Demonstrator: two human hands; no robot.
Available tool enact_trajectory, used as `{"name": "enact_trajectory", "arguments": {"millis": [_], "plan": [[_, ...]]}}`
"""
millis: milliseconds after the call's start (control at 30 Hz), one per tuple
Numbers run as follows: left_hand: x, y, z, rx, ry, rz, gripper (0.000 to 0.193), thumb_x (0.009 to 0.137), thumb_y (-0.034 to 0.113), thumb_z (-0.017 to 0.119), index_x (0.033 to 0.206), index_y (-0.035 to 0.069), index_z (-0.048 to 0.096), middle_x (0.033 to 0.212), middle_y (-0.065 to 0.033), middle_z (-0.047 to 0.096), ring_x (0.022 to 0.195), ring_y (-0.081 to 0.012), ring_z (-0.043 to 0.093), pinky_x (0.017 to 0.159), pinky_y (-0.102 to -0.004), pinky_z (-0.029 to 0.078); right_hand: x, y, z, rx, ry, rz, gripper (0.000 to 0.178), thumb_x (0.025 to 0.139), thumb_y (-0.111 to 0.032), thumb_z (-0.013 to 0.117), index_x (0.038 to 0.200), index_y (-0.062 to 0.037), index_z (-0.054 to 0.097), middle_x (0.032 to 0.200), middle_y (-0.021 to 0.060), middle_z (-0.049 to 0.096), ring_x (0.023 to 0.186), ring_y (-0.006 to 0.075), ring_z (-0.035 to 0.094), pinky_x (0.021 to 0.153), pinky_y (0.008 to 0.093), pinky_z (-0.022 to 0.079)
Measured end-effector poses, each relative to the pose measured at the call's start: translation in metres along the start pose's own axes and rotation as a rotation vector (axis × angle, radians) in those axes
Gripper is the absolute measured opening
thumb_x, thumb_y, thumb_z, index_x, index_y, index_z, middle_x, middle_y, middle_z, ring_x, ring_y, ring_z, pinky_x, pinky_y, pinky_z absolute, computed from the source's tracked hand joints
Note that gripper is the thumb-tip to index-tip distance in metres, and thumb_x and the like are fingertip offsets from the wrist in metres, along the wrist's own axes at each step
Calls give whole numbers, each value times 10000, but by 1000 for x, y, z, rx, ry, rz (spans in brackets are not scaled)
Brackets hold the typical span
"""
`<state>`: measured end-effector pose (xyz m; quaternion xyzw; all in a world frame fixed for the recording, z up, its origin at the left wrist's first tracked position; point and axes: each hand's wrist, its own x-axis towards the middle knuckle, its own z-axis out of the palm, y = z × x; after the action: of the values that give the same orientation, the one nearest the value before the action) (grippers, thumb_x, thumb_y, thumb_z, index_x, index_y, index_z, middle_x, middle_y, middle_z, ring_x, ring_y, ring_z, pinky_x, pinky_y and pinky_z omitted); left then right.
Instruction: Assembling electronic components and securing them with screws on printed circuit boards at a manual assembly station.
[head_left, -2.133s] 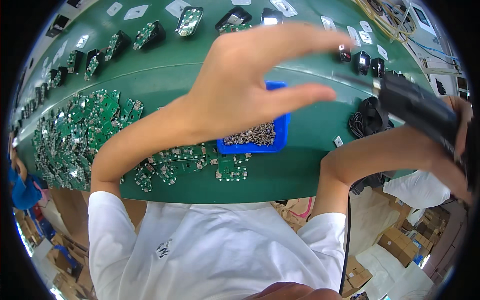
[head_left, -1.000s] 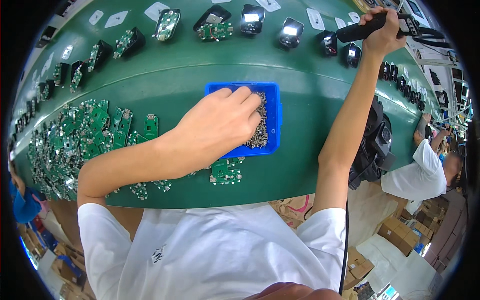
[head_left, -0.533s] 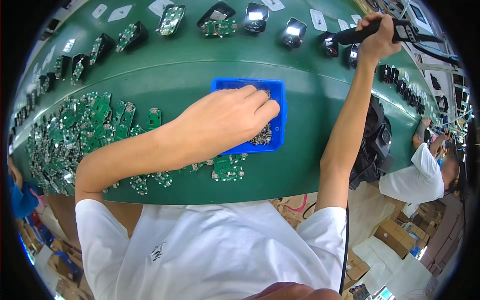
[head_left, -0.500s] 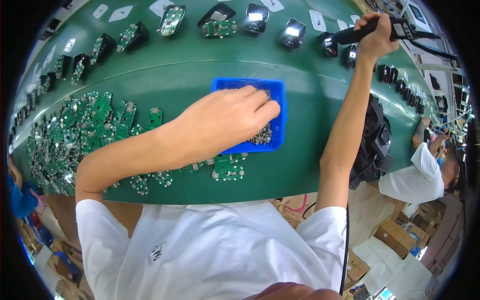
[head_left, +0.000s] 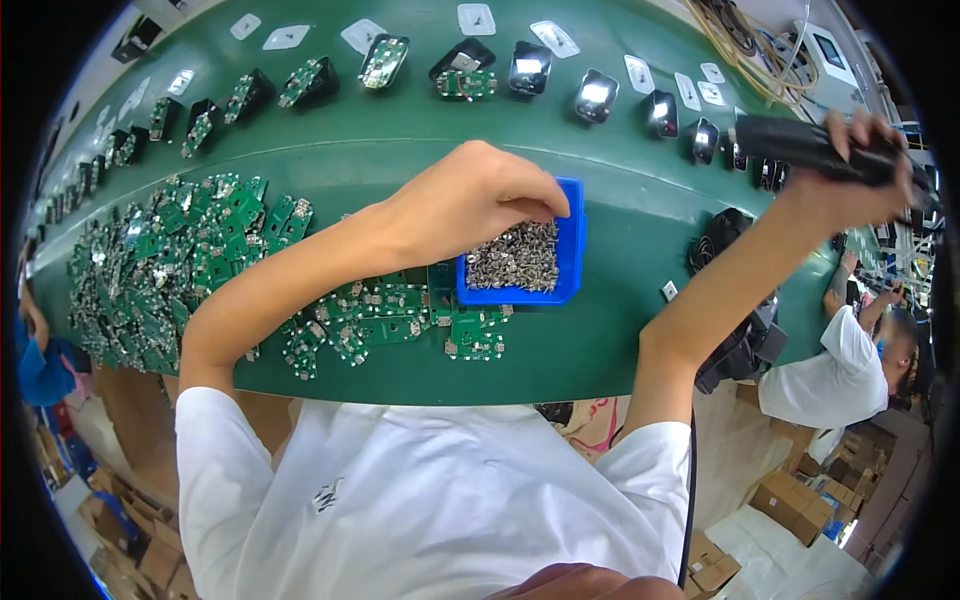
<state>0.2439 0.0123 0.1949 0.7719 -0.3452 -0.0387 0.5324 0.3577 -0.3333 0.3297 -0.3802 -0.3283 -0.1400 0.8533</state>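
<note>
My left hand (head_left: 498,190) is above the back of a blue plastic tray (head_left: 571,245). Its fingers curl downward and together, and whatever they hold is hidden by the hand. Loose small metal screws (head_left: 515,262) fill the tray below. Out to the far right, my right hand (head_left: 860,175), blurred by motion, is wrapped round a black electric screwdriver (head_left: 790,142), lifted over the bench. Beside the tray and under my left forearm lie green circuit boards (head_left: 388,298), piled into a large heap (head_left: 150,260) at the left.
Black housings (head_left: 597,95), several with boards on them, stand in a curved row across the green bench (head_left: 610,340). Pale covers (head_left: 555,38) lie behind them. A black bag (head_left: 735,345) sits at the right edge, near a co-worker in a white shirt (head_left: 825,365).
My left hand has risen out of the screws toward the tray's back edge. My right hand has swung right and nearer with the electric screwdriver. The view has shifted slightly.
</note>
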Motion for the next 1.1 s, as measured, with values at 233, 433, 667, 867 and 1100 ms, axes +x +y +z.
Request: {"name": "enact_trajectory", "arguments": {"millis": [233, 433, 667, 867, 1100], "plan": [[15, 26, 14, -480, 135, -21, 199, 838, -113, 735, 1009, -26, 788, 963, -87, 789, 814, -158, 738, 761, -249, 599, -42, 24, 115, -268, -479, -140, 448, 1081, -466, 355, 1056, -81, 584, 745, 28, 624, 393, 114, 466, 297, 227, 372], [13, 44, 18, -807, 165, -110, 204, 845, -123, 736, 1023, -39, 789, 949, -114, 792, 856, -166, 763, 795, -205, 603, -57, 19, 129, -319, -459, -158, 399, 1043, -429, 407, 1038, -71, 584, 737, 37, 619, 429, 123, 487, 328, 232, 388], [15, 54, 19, -1009, 116, -228, 203, 846, -126, 738, 1029, -52, 783, 952, -132, 788, 862, -183, 771, 806, -205, 609, -55, 12, 120, -370, -444, -145, 348, 998, -387, 467, 1017, -60, 584, 729, 48, 613, 471, 134, 512, 365, 237, 408], [14, 45, 26, -971, 112, -232, 261, 828, -86, 774, 1074, 0, 788, 997, -113, 788, 863, -157, 762, 770, -211, 598, -47, 5, 96, -411, -438, -144, 310, 959, -351, 518, 999, -50, 583, 722, 57, 607, 507, 143, 534, 397, 242, 425], [39, 32, 28, -21, 457, 265, 387, 850, -10, 762, 1232, 1, 700, 1165, -101, 755, 1006, -220, 731, 877, -308, 585, -52, 35, 121, -464, -436, -160, 277, 914, -308, 578, 979, -38, 583, 714, 68, 601, 549, 153, 559, 433, 248, 444]]}}
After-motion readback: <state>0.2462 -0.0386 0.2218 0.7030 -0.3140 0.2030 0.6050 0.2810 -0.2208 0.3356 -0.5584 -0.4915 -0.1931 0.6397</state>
